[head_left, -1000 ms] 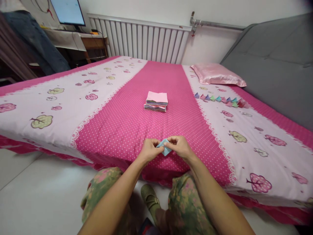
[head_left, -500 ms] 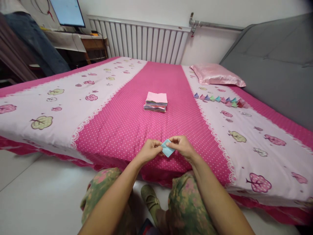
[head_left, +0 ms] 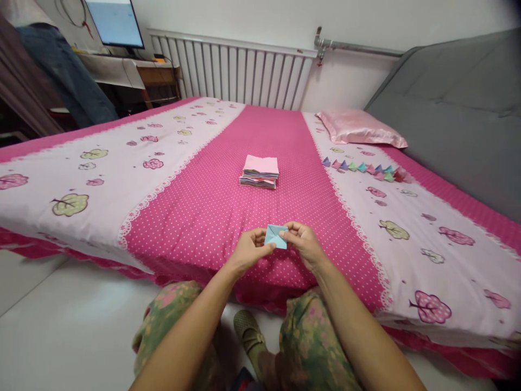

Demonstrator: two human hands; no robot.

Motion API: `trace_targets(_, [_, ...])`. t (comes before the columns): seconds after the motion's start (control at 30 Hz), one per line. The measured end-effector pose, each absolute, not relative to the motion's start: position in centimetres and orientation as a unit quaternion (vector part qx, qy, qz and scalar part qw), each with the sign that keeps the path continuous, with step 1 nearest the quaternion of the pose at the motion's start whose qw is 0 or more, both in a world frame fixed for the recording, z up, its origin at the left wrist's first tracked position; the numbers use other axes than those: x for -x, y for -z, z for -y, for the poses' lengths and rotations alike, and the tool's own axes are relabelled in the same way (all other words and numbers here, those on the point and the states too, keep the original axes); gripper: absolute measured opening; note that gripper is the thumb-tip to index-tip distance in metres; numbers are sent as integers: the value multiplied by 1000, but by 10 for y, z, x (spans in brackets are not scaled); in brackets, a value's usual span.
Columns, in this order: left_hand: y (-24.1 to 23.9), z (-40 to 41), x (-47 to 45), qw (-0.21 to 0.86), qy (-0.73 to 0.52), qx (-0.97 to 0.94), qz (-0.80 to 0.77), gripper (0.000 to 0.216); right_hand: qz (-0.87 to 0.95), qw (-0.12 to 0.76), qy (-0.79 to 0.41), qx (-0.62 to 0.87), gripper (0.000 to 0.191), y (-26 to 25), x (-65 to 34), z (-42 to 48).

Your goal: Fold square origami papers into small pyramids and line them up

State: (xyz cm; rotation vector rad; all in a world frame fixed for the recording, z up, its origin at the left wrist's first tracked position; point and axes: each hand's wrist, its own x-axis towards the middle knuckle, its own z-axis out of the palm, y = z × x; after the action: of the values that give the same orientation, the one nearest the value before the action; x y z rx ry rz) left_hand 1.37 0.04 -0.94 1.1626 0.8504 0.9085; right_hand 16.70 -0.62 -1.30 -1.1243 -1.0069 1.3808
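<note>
A small folded light-blue paper (head_left: pixel 275 237) is pinched between both my hands above the near edge of the pink dotted bed (head_left: pixel 211 212). My left hand (head_left: pixel 249 250) grips its left side, fingers closed. Fingers and thumb of my right hand (head_left: pixel 304 244) are closed on its right side. Further back on the bed lies a stack of coloured paper squares (head_left: pixel 260 171) with a pink sheet on top. A row of several folded paper pieces (head_left: pixel 364 169) in mixed colours lies to the right.
A pink satin pillow (head_left: pixel 358 127) rests by the grey headboard (head_left: pixel 459 108) at the right. A white radiator (head_left: pixel 232 68) lines the far wall. A desk with a monitor (head_left: pixel 116 24) and hanging dark clothing (head_left: pixel 65 76) stand at the far left.
Both hands turned the blue paper and lifted it slightly; it now shows a broader, flatter face. The camera tilted a little.
</note>
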Motion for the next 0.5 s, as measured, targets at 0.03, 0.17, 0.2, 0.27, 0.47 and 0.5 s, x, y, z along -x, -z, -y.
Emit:
trace_targets(0.03, [12,0,-16,642,-422,-510,-385,33,414,526,-579,464,28,13,-164,7])
trace_targets(0.17, [19,0,-19,561,-488,-502,-441,31,401,540,-586,451,30,13,-149,9])
trace_targets(0.2, [20,-1,-19,550,-498,-500,-447,30,402,541,-585,451,30,14,-146,9])
trace_targets(0.27, [20,-2,-16,540,-511,-497,-448,27,408,541,-581,451,29,15,-142,9])
trace_targets(0.47, [18,-5,-8,501,-496,-547,-451,15,534,508,-472,484,21,18,-145,9])
trace_targets(0.5, [18,-5,-7,489,-484,-562,-459,14,556,500,-440,497,20,19,-146,8])
